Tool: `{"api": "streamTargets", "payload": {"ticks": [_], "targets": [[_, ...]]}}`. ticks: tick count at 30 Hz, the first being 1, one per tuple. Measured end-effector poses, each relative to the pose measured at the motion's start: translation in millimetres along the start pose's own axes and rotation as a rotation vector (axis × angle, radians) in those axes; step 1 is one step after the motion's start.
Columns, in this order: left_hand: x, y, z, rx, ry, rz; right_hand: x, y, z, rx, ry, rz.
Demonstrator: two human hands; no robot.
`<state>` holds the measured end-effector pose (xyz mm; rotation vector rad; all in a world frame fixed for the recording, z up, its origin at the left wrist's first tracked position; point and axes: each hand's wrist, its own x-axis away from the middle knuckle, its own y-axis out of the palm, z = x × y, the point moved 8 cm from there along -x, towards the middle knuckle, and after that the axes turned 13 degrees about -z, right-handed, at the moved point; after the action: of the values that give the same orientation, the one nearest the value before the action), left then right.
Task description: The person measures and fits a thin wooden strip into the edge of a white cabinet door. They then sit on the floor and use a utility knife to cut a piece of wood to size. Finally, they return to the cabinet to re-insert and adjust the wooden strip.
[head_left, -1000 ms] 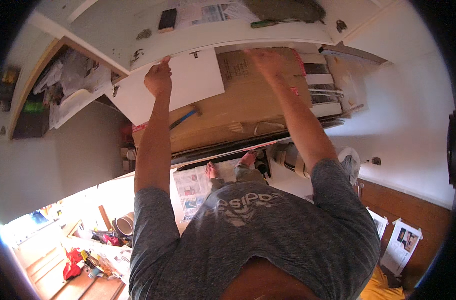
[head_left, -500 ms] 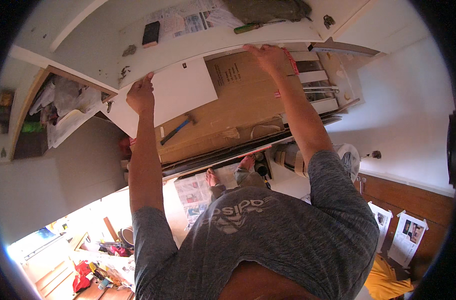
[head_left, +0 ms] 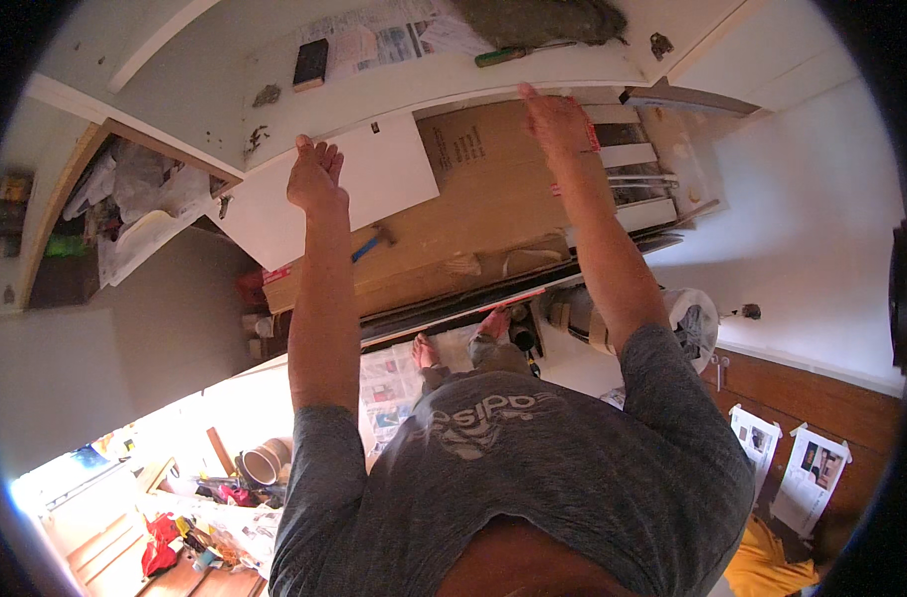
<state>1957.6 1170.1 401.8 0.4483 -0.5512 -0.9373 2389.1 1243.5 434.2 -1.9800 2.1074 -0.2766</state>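
Observation:
A white shelf board (head_left: 404, 88) spans the top of the view, its front edge toward me. At the left part of that edge is my left hand (head_left: 317, 179). Its thumb reaches the edge while the other fingers curl loosely below, tips apart. My right hand (head_left: 561, 129) grips farther right, thumb on the edge and fingers partly hidden below. Beneath the edge lie a white panel (head_left: 374, 174) and a large brown cardboard box (head_left: 473, 209). A hammer (head_left: 374, 243) with a blue handle rests on the cardboard, partly behind my left forearm.
On the shelf lie a black block (head_left: 311, 65), a green-handled screwdriver (head_left: 500, 57), newspaper and a dark green cloth (head_left: 553, 22). An opening (head_left: 125, 209) at left holds plastic bags. White slats (head_left: 633, 154) stand right of the box. Below left is a cluttered bench (head_left: 195, 542).
My left hand has shifted right along the edge and its fingers have loosened. My right hand has also moved a little right. The left forearm now covers more of the hammer.

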Motion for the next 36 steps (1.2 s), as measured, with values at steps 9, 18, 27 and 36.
{"api": "streamTargets", "payload": {"ticks": [9, 18, 27, 36], "targets": [[-13, 6, 5, 0.050, -0.099, 0.024, 2, 73, -10, -0.981, 0.327, 0.093], [-23, -32, 36, 0.155, 0.009, 0.166, 11, 141, -12, -0.970, 0.420, -0.089], [-39, -74, 69, 0.170, 0.048, 0.249, 24, 183, -29, -0.989, 0.385, -0.092], [-33, -69, 66, 0.126, -0.023, 0.136, 23, 189, -34, -1.010, 0.379, -0.073]]}}
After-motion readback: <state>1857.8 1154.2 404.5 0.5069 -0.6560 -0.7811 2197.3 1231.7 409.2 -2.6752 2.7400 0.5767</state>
